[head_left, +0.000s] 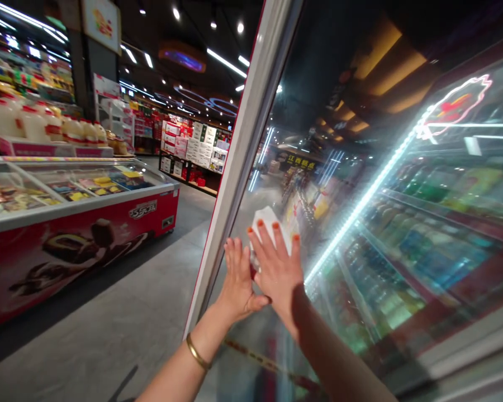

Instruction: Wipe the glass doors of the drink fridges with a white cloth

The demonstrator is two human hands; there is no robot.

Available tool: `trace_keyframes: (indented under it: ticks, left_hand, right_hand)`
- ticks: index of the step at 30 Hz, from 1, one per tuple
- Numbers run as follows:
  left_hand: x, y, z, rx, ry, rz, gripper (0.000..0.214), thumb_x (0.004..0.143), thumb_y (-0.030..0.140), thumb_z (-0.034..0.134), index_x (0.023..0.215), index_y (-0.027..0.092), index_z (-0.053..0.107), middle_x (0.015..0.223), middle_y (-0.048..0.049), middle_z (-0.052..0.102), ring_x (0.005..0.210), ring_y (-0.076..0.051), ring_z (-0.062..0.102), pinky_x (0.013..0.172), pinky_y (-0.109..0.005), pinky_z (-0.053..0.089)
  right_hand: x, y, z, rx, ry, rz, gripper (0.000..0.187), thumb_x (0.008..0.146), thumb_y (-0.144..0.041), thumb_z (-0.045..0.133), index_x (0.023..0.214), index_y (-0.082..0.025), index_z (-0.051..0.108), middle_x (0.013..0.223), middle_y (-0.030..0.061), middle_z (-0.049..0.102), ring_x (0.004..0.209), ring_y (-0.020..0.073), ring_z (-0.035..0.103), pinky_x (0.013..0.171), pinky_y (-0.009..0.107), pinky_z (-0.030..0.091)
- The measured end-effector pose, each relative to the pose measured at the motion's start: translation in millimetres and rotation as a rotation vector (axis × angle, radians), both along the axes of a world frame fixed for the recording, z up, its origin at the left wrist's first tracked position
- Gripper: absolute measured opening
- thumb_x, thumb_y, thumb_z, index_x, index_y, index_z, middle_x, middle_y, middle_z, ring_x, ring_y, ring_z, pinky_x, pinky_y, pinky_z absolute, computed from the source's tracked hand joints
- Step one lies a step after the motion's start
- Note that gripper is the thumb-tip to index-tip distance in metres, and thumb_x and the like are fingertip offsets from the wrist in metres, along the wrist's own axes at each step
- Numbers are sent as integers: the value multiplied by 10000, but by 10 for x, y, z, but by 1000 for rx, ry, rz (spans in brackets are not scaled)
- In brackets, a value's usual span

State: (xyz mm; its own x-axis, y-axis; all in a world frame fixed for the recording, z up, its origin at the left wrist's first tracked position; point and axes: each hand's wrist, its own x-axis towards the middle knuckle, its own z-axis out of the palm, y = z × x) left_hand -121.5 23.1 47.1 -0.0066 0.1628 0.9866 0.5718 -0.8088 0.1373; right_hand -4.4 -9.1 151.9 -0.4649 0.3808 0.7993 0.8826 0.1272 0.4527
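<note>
My right hand [279,271] presses a white cloth or tissue [268,214] flat against a glass door [272,178], its fingers spread over it. Orange polish shows on the nails. Most of the cloth is hidden beneath the palm and fingers. Just left of it, close to the door's frame, my left hand [237,279] is stretched out against the glass, fingers nearly together and thumb pointing right. I see nothing held in it. The thumb lies close to the right hand's base; I cannot tell if they touch. A gold bangle [198,353] circles the left wrist.
The door's pale metal frame [235,156] slants up through the view. Shelves of bottles [419,245] and a bright light strip [364,198] show blurred at right. Leftward stands a red chest freezer [109,234] below white jugs [33,123]. Grey floor [151,301] lies between.
</note>
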Motion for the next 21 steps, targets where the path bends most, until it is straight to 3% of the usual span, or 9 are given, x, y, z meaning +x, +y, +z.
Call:
trace_keyframes:
  ticks: [2,4,7,9,12,14,17,19,21]
  left_hand:
    - [7,6,18,12,-35,10,989,1042,807,168,1778,184,-55,1857,-187,-148,1731,-294,-165,1396,-577,-43]
    - [2,16,10,0,-39,17,963,1055,784,162,1779,185,-47,1860,-181,-144,1731,-289,-164,1397,-581,-37]
    - [-25,19,-24,-39,-18,27,965,1051,790,225,1781,218,-45,1863,-192,-111,1733,-327,-153,1386,-654,20]
    - [-42,-3,-15,-77,-1,19,966,1051,780,279,1783,232,-33,1867,-204,-48,1738,-350,-118,1378,-681,60]
    - [-29,-78,122,-74,62,2,882,1080,643,410,1788,262,45,1870,-178,76,1748,-348,-33,1387,-662,75]
    - [19,-137,290,-36,91,-1,825,1087,506,480,1786,296,97,1871,-131,120,1751,-329,11,1400,-636,57]
    - [146,-201,557,-13,99,14,781,1089,376,490,1780,328,127,1869,-66,145,1751,-298,37,1414,-603,31]
    - [238,-222,676,-10,106,79,785,1083,336,516,1775,340,145,1865,-40,153,1750,-292,12,1418,-598,7]
    - [306,-236,727,9,110,176,823,1061,338,590,1768,349,168,1860,-28,158,1748,-300,-18,1418,-607,-8]
  right_hand:
    - [-217,70,152,-68,-77,64,769,1046,-378,555,1757,-246,294,1825,61,345,1725,293,142,1383,654,160]
    - [-253,98,548,-18,-1,59,799,1069,-439,538,1767,-187,243,1836,107,303,1725,320,137,1367,701,159]
    - [106,13,947,157,242,-63,866,1080,-536,516,1774,-134,191,1835,214,237,1706,448,159,1278,861,116]
    - [407,-103,775,274,406,-169,890,1073,-558,517,1771,-106,198,1821,281,215,1683,524,187,1230,910,126]
    - [546,-243,93,322,450,-221,939,1031,-559,571,1732,-13,265,1765,393,251,1639,599,248,1187,917,242]
    - [453,-253,-208,170,304,-175,859,998,-471,625,1726,-110,347,1756,318,361,1641,530,308,1237,854,262]
    - [522,-240,-5,98,231,-165,813,987,-443,625,1735,-254,366,1785,181,392,1675,436,281,1312,791,164]
    - [859,-334,300,200,380,-262,855,1013,-507,579,1754,-178,307,1817,220,293,1691,472,214,1299,819,132]
    - [1244,-500,380,297,528,-350,908,1043,-565,517,1766,-98,228,1823,276,219,1689,510,196,1296,817,159]
